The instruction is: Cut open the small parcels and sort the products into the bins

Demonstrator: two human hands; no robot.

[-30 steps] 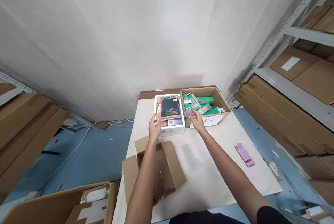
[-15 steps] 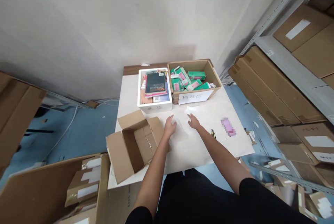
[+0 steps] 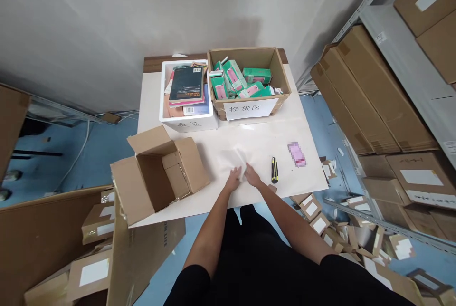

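Observation:
Close together near the table's front edge, my left hand (image 3: 233,179) and my right hand (image 3: 252,175) have their fingers closed on the near end of a thin, translucent plastic bag (image 3: 230,157). The bag lies wrinkled on the pale tabletop beyond my fingers, and its outline is faint. To the right of my right hand are a yellow-and-black box cutter (image 3: 274,170) and a blurred pink item (image 3: 297,154). An open, unfilled cardboard box (image 3: 192,161) stands tilted to the left of my left hand.
At the back of the table (image 3: 285,128) stand a white foam box (image 3: 188,123) of books (image 3: 187,82) and a labelled carton (image 3: 281,99) of green-and-pink packages (image 3: 256,75). Shelves of cartons (image 3: 377,87) line the right. A large box (image 3: 53,201) of parcels stands at lower left.
Both hands have drawn nearer to my body and closer together, fingers closing on the plastic bag. The view has shifted, showing the box cutter fully.

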